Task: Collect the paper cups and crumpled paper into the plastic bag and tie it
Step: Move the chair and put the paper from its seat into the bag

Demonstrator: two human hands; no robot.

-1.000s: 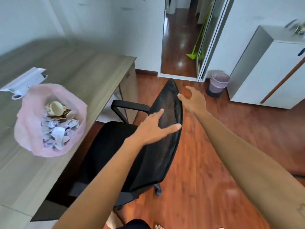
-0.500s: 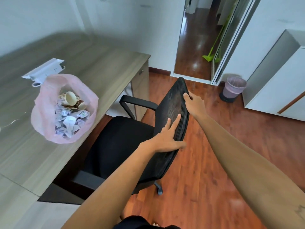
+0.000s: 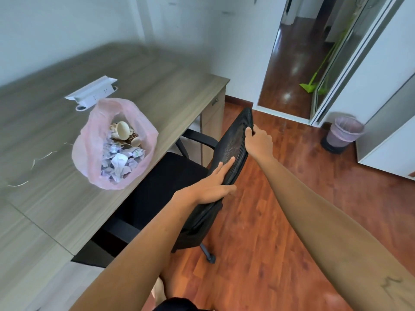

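The pink plastic bag (image 3: pixel 114 144) sits on the surface (image 3: pixel 157 86) near its right edge, mouth gaping upward, and inside you can see the paper cups (image 3: pixel 123 132) lying on their sides toward the far end with the crumpled paper (image 3: pixel 119 161) heaped in front of them. So the collecting looks done, I'd say, and the tying is what's left, because the bag's mouth is loose and untied. Neither hand is on it, though. Both are over on the black office chair (image 3: pixel 170 187) tucked at the surface's edge: the left hand (image 3: pixel 211 185) lies with straight fingers flat against the mesh backrest low down, thumb under the edge, while the right hand (image 3: pixel 258 142) is curled round the top rim of that backrest, gripping it. My read is that the chair is being dealt with first, perhaps to get it out of the way. After that, the hands need to come across to the left, gather the bag's open rim and knot it. A white power strip (image 3: pixel 92 92) sits just beyond the bag, and a lined bin (image 3: pixel 343 133) stands on the floor far right.
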